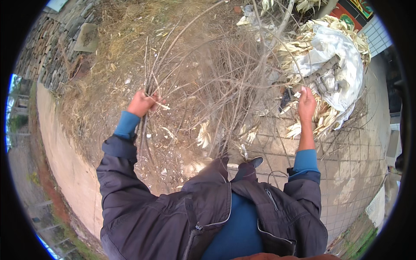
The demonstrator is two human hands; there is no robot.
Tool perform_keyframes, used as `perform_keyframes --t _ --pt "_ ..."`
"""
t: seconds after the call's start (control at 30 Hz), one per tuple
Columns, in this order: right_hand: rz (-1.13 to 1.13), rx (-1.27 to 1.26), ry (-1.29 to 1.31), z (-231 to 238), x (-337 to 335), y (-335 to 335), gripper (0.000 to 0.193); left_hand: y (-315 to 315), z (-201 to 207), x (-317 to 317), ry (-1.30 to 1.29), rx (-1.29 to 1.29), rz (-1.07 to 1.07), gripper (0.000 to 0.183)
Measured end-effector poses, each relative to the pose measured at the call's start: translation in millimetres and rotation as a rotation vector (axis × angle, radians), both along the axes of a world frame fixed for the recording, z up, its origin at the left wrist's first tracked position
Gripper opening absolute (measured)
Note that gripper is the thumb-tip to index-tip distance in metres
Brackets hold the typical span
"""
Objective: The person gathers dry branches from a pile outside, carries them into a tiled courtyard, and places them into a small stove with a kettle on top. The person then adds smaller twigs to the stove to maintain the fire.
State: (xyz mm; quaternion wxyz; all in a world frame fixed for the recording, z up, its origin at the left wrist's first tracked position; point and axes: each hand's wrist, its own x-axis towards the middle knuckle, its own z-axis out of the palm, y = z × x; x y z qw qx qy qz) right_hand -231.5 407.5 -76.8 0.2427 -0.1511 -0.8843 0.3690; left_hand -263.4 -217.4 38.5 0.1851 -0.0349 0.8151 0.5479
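Note:
My left hand (142, 103) is closed round a small bundle of thin dry sticks (149, 80), whose ends stick out above and below the fist. Out to the right, my right hand (306, 103) pinches the end of a long thin twig (289, 54) that arches up and away. Between my hands a loose heap of brushwood (234, 82) lies tangled on the ground in front of my feet. Beside the right hand are pale dry corn husks (323, 117) and a white plastic sheet (331, 52) with some sticks on it.
A stone wall (56, 43) runs along the far left. Dry straw (125, 26) and scattered husk bits cover the dirt. Paving with grid lines (346, 160) stretches to the right, and a shoe (256, 162) of mine shows at the heap's near edge.

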Motion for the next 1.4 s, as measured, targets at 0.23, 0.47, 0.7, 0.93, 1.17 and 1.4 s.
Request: perform_keyframes --t 0.23,0.47,0.7,0.93,1.17,1.4 --pt "-0.08 0.37 -0.015 20.9 42.4 75.4 0.025 -60.7 -32.2 31.1 -0.124 -0.429 -0.102 0.023" --pt "-0.317 0.38 0.047 99.9 171.4 139.3 0.024 -26.1 -151.7 15.5 -0.088 -0.266 -0.088 0.029" --pt "-0.566 0.579 -0.191 205.5 367.4 193.7 0.023 -11.8 -207.2 -71.1 0.047 -0.543 -0.137 0.035" --pt "-0.899 0.754 -0.319 269.2 574.6 175.6 0.026 -19.8 -238.1 -106.3 -0.054 -0.592 -0.163 0.033" --pt "-1.083 0.802 -0.429 257.8 676.5 129.7 0.023 13.3 -234.0 -66.2 -0.229 -0.389 -0.206 0.029" --pt "-1.07 0.774 -0.763 248.8 696.6 167.9 0.014 36.0 -231.5 -65.4 -0.233 -0.301 -0.185 0.029"
